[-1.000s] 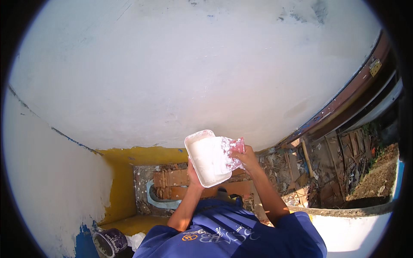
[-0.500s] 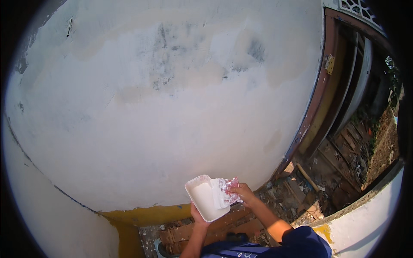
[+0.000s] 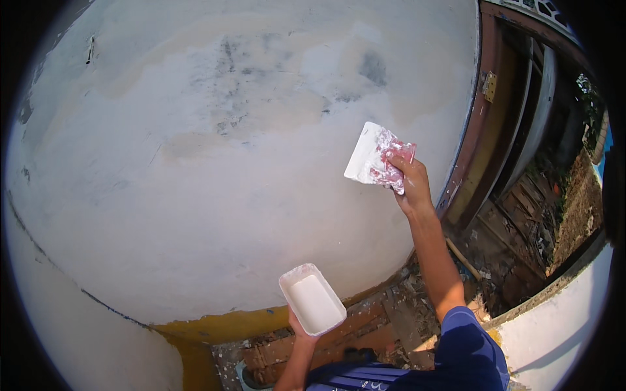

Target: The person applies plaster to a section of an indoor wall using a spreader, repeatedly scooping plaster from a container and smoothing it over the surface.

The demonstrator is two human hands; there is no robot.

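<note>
My right hand is closed on a red putty spreader with a wide flat blade, smeared all over with white putty. It is raised in front of the wall; whether the blade touches the surface I cannot tell. Low and near my body, my left hand grips a white rectangular tub from beneath and its left side. White putty lies in the tub with a smooth surface. Dark grey worn patches and beige areas mark the pale wall above.
A brown wooden door frame with a brass hinge borders the wall at right. Boards and rubble cover the ground below. A low white wall stands at lower right. Yellow paint runs along the wall's base.
My right hand has lifted the putty spreader out of the tub, up and to the right toward the wall. My left hand holds the tub in nearly the same place.
</note>
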